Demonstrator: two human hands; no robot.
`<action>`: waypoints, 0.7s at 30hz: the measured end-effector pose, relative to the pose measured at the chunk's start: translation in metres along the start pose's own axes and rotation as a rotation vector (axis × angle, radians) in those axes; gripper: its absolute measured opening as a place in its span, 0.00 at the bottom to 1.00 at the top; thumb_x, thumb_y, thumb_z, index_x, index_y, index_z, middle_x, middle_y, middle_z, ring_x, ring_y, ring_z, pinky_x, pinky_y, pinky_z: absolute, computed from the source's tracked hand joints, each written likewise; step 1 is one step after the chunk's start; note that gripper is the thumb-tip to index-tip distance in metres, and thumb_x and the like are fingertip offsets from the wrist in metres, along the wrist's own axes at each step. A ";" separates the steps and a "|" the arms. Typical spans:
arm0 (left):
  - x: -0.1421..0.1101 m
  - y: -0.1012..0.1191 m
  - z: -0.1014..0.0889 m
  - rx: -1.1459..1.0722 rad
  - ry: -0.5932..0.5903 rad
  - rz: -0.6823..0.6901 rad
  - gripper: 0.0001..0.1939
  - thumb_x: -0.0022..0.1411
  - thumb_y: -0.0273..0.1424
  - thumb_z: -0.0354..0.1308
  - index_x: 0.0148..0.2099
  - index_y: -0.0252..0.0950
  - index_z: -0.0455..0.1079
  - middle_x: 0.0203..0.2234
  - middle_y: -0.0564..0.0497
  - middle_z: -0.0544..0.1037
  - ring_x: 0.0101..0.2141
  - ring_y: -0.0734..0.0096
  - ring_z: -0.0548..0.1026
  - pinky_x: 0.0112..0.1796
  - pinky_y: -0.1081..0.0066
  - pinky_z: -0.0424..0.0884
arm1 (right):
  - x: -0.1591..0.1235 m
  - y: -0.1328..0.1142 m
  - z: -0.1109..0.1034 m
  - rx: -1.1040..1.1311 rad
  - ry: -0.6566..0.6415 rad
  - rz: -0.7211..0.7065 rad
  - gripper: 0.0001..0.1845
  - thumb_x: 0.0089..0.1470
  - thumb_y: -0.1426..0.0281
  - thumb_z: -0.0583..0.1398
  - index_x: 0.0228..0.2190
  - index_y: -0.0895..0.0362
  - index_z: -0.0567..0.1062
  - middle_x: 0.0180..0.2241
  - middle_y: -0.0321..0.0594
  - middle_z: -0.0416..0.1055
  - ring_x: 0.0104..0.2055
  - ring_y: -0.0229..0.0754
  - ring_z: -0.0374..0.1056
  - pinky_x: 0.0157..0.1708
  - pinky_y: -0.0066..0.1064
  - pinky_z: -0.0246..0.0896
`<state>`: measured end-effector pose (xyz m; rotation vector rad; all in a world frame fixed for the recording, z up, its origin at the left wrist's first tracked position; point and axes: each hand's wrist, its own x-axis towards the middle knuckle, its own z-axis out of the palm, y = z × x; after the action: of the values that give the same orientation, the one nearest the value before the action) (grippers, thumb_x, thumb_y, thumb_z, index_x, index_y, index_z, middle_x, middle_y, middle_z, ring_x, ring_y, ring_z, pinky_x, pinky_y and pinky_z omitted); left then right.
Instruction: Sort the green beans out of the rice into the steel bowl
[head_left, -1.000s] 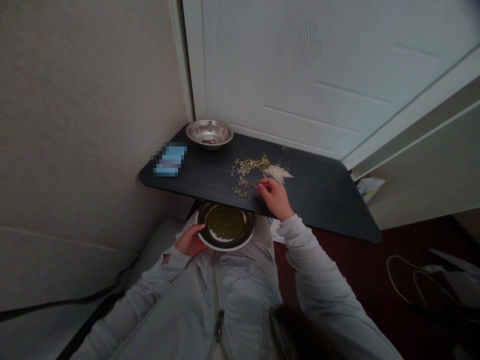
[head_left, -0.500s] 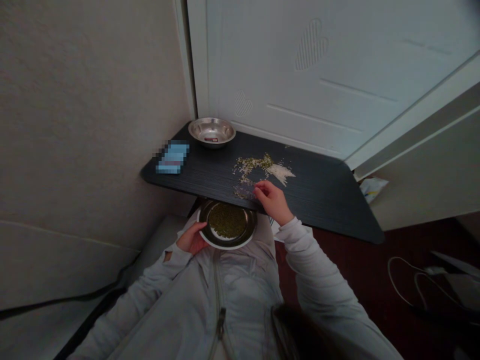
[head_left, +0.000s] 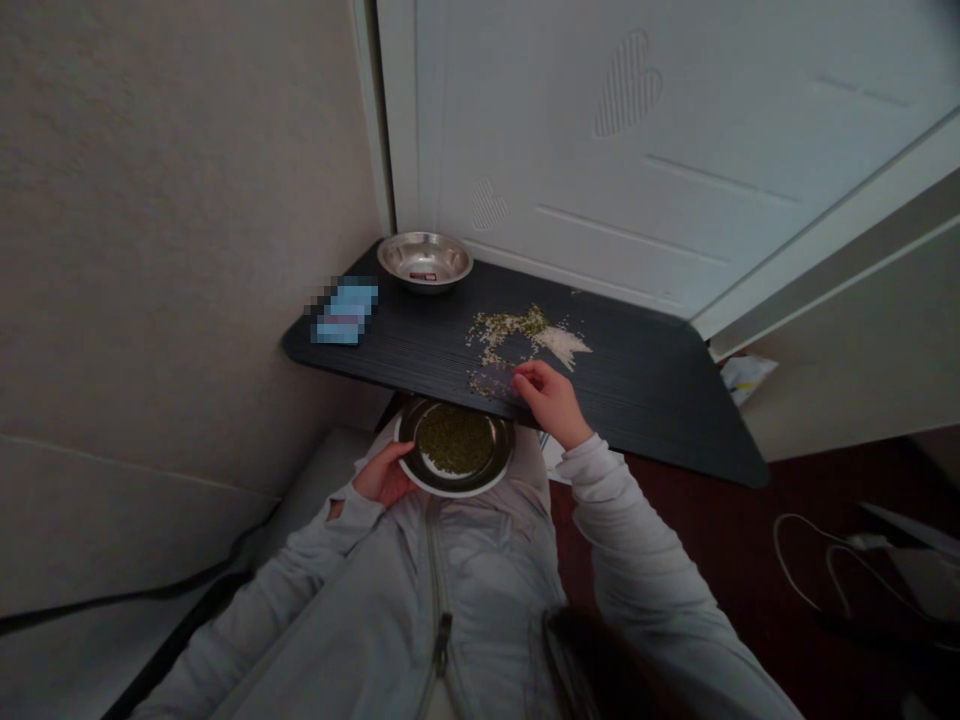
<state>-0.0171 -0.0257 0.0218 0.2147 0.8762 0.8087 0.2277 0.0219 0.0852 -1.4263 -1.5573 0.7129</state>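
Note:
My left hand (head_left: 384, 474) is closed on the left rim of a metal bowl (head_left: 459, 492), which rests on my lap partly under the table's front edge. Small green beans (head_left: 454, 438), like mung beans, cover most of its bottom. Over the front of the dark table, my right hand (head_left: 551, 400) has its thumb and fingers pinched together; whatever is between them is too small to make out. Just left of those fingertips lie scattered grains (head_left: 486, 384). Beyond them spreads a loose mix of green beans (head_left: 534, 320) and pale grains, with a white rice-like pile (head_left: 564, 345) at its right.
On the dark table (head_left: 652, 390), a shiny steel bowl (head_left: 425, 262) stands at the back left with a small dark red label inside. A blurred blue item (head_left: 345, 312) lies at the left end. A white door (head_left: 600, 200) borders the back; cables (head_left: 787, 560) lie on the floor at right.
My right hand has shifted very slightly to the right, its fingers still pinched. The left hand and the bowl of beans stay where they were.

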 end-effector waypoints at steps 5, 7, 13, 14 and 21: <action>0.004 -0.002 -0.008 0.014 -0.084 0.021 0.24 0.55 0.27 0.51 0.56 0.32 0.63 0.38 0.44 0.81 0.46 0.56 0.73 0.50 0.58 0.65 | 0.004 0.001 0.001 -0.016 0.029 0.014 0.08 0.47 0.64 0.55 0.29 0.55 0.69 0.25 0.36 0.71 0.26 0.39 0.67 0.30 0.32 0.62; 0.006 -0.003 -0.010 0.020 -0.099 0.036 0.25 0.55 0.28 0.52 0.56 0.32 0.63 0.39 0.43 0.80 0.47 0.56 0.73 0.50 0.58 0.65 | 0.004 0.001 0.001 -0.016 0.029 0.013 0.08 0.48 0.64 0.55 0.29 0.55 0.69 0.25 0.36 0.71 0.26 0.39 0.68 0.30 0.32 0.62; 0.004 -0.003 -0.008 0.013 -0.077 0.031 0.24 0.55 0.28 0.52 0.55 0.32 0.64 0.39 0.44 0.80 0.48 0.56 0.72 0.50 0.57 0.64 | 0.003 0.000 0.002 -0.052 0.002 -0.001 0.09 0.48 0.64 0.55 0.30 0.55 0.69 0.25 0.36 0.70 0.26 0.38 0.67 0.30 0.31 0.62; 0.004 -0.003 -0.007 0.011 -0.072 0.029 0.24 0.55 0.27 0.51 0.55 0.32 0.64 0.39 0.44 0.81 0.48 0.56 0.72 0.50 0.58 0.64 | 0.004 0.001 0.002 -0.053 0.006 0.002 0.09 0.48 0.64 0.55 0.29 0.55 0.69 0.25 0.36 0.70 0.26 0.39 0.67 0.30 0.31 0.62; 0.005 -0.003 -0.007 0.004 -0.052 0.015 0.23 0.55 0.27 0.51 0.54 0.30 0.64 0.37 0.44 0.81 0.48 0.57 0.72 0.51 0.58 0.64 | 0.002 -0.001 0.001 0.032 -0.024 0.009 0.09 0.47 0.64 0.55 0.30 0.56 0.68 0.25 0.35 0.70 0.25 0.37 0.67 0.29 0.31 0.62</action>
<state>-0.0189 -0.0249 0.0126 0.2448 0.8285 0.8122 0.2262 0.0239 0.0863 -1.4063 -1.5523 0.7593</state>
